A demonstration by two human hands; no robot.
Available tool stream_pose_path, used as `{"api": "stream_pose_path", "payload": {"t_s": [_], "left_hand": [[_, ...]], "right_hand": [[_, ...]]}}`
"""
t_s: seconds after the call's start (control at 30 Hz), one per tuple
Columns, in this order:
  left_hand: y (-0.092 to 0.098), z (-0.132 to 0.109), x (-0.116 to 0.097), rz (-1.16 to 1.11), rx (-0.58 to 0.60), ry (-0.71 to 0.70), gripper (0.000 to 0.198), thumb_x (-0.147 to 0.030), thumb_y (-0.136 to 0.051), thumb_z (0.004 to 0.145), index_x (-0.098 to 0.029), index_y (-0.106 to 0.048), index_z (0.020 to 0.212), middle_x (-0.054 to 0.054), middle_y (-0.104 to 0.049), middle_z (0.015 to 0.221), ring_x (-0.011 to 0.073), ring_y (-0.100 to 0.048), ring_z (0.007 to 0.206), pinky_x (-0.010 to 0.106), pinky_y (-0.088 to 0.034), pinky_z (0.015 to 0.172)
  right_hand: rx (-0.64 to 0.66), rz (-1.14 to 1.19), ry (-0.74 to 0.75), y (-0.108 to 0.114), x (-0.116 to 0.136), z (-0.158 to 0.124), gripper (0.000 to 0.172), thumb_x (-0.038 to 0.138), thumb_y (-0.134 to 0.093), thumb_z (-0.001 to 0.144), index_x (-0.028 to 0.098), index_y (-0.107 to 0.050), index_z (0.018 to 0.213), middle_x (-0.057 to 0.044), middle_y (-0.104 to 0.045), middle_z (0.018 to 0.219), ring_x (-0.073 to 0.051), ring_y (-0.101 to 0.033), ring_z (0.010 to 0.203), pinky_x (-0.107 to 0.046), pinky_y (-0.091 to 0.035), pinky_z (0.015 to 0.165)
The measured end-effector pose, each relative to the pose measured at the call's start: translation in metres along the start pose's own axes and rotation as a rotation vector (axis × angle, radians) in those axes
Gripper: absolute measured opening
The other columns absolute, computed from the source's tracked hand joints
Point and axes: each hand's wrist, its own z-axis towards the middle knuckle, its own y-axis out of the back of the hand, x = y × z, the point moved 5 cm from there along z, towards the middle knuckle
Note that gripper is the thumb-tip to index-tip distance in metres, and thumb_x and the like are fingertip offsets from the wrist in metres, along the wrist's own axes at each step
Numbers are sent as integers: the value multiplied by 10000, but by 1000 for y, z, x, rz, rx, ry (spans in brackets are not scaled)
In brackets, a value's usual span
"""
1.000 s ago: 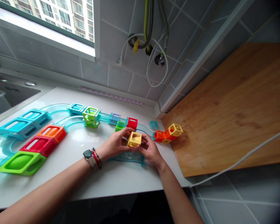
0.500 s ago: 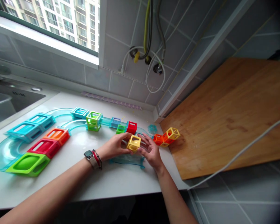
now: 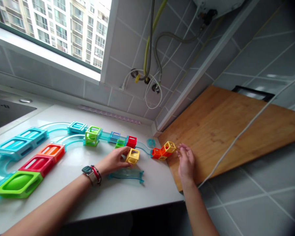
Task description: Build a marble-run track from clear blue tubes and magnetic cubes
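Note:
A yellow open-sided cube [image 3: 132, 156] is gripped between the thumb and fingers of my left hand [image 3: 117, 159], above the white counter. Off to the right, my right hand [image 3: 186, 159] is raised beside a small stack of orange and yellow cubes [image 3: 163, 152], its fingers bent near the top yellow cube; whether they touch it or hold anything I cannot make out. A loose translucent blue track piece [image 3: 126, 176] lies just below the held cube. Behind my left hand stand a red cube [image 3: 131, 141] and a green cube [image 3: 120, 143], joined to the blue track.
The curved blue track continues left through a tall green block [image 3: 92, 135], blue blocks [image 3: 31, 135] and a red block [image 3: 36, 164]. A wooden board [image 3: 226, 127] leans at the right, crossed by a white cable. A sink [image 3: 9, 109] is at the far left.
My right hand has left the yellow cube and moved right, beside the orange and yellow stack. My left hand still holds the cube. The view has shifted to the right.

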Motion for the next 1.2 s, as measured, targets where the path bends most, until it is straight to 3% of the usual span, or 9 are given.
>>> {"api": "stream_pose_path", "payload": {"t_s": [0.17, 0.33, 0.47, 0.57, 0.67, 0.73, 0.83, 1.0, 1.2], "left_hand": [[-1, -2, 2, -3, -9, -7, 523, -363, -808, 750, -227, -625, 1221, 67, -714, 1142, 237, -686, 981, 313, -566, 772], [0, -3, -2, -5, -21, -18, 507, -361, -800, 754, -225, -623, 1209, 59, -715, 1114, 236, -682, 983, 299, -559, 746], [1, -4, -2, 16, -22, -19, 508, -354, -806, 747, -230, -629, 1207, 51, -714, 1110, 230, -678, 971, 288, -553, 728], [1, -4, 0, 26, -27, -22, 509, -355, -812, 744, -232, -635, 1204, 48, -714, 1102, 229, -675, 970, 287, -550, 738], [1, -3, 0, 37, -31, -24, 518, -367, -814, 746, -232, -633, 1212, 50, -713, 1110, 232, -674, 977, 298, -551, 767], [1, -2, 1, 39, -29, -17, 533, -376, -816, 746, -233, -629, 1225, 53, -713, 1126, 233, -678, 970, 310, -553, 787], [0, -1, 2, 33, -31, -16, 546, -383, -819, 743, -233, -628, 1232, 58, -715, 1148, 235, -686, 971, 320, -554, 810], [1, -2, 2, 36, -28, -21, 541, -390, -816, 746, -237, -630, 1231, 60, -719, 1155, 237, -687, 991, 316, -553, 816], [0, -1, 1, 21, -30, -19, 555, -402, -807, 746, -235, -627, 1245, 67, -717, 1163, 242, -682, 1010, 323, -554, 838]], "right_hand": [[33, -104, 58, -11, -52, -40, 769, 470, -717, 847, 162, -401, 1476, -204, -457, 1534, -302, -475, 1410, -460, -448, 1128], [-35, -318, 145, -19, -65, -31, 920, 542, -755, 790, 126, -339, 1497, -268, -506, 1447, -326, -645, 1171, -451, -597, 916], [-110, -481, 337, -20, -65, -32, 812, 530, -751, 809, 124, -406, 1421, -252, -598, 1303, -296, -687, 1005, -426, -631, 782], [-109, -561, 455, -22, -64, -36, 691, 509, -719, 851, 139, -450, 1369, -257, -541, 1390, -294, -672, 1066, -445, -625, 819], [-104, -637, 523, -25, -59, -35, 763, 489, -721, 854, 137, -399, 1449, -275, -436, 1503, -338, -611, 1217, -505, -589, 919], [-81, -679, 535, -27, -55, -31, 844, 477, -724, 853, 126, -338, 1516, -277, -430, 1516, -366, -540, 1321, -543, -528, 1018], [-26, -696, 518, -29, -54, -26, 801, 459, -704, 872, 118, -367, 1514, -254, -502, 1475, -359, -524, 1348, -533, -469, 1091], [-48, -693, 503, -25, -55, -21, 661, 481, -680, 885, 111, -497, 1400, -241, -605, 1360, -340, -612, 1235, -484, -514, 1026], [-58, -687, 463, -21, -60, -21, 675, 514, -697, 862, 124, -498, 1376, -235, -626, 1331, -324, -665, 1140, -427, -582, 892]]}}
